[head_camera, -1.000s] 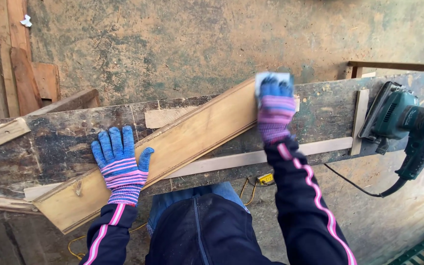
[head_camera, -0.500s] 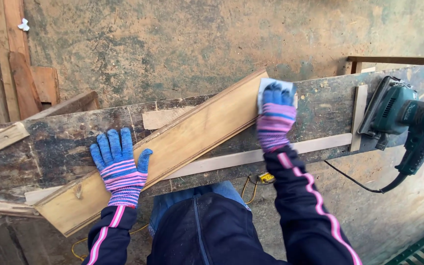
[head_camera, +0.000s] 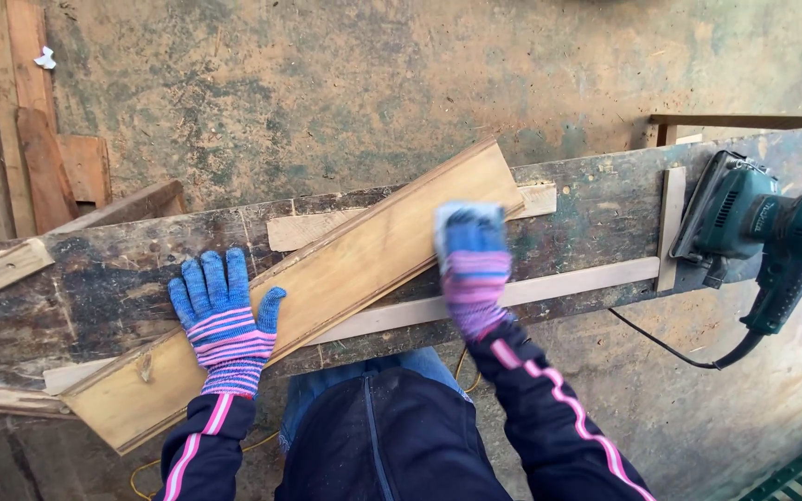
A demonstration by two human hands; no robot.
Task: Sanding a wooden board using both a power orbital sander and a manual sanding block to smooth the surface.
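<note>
A long pale wooden board (head_camera: pixel 345 269) lies at a slant across a worn, dark workbench (head_camera: pixel 113 278). My left hand (head_camera: pixel 224 315), in a blue and pink striped glove, presses flat on the board's lower left part. Wearing the same kind of glove, my right hand (head_camera: pixel 470 260) pushes a light sheet of sandpaper (head_camera: pixel 464 211) against the board's near edge, short of its upper right end. That hand is blurred.
A green electric sander (head_camera: pixel 753 223) rests on the bench at the right, its black cord (head_camera: pixel 670 348) hanging off the front. Thin wooden strips (head_camera: pixel 586 278) are fixed along the bench. Planks (head_camera: pixel 20 111) lean at the far left on the dirty floor (head_camera: pixel 345 83).
My right hand has slid the sandpaper down and left along the board, away from its upper right end. My left hand has stayed flat on the board.
</note>
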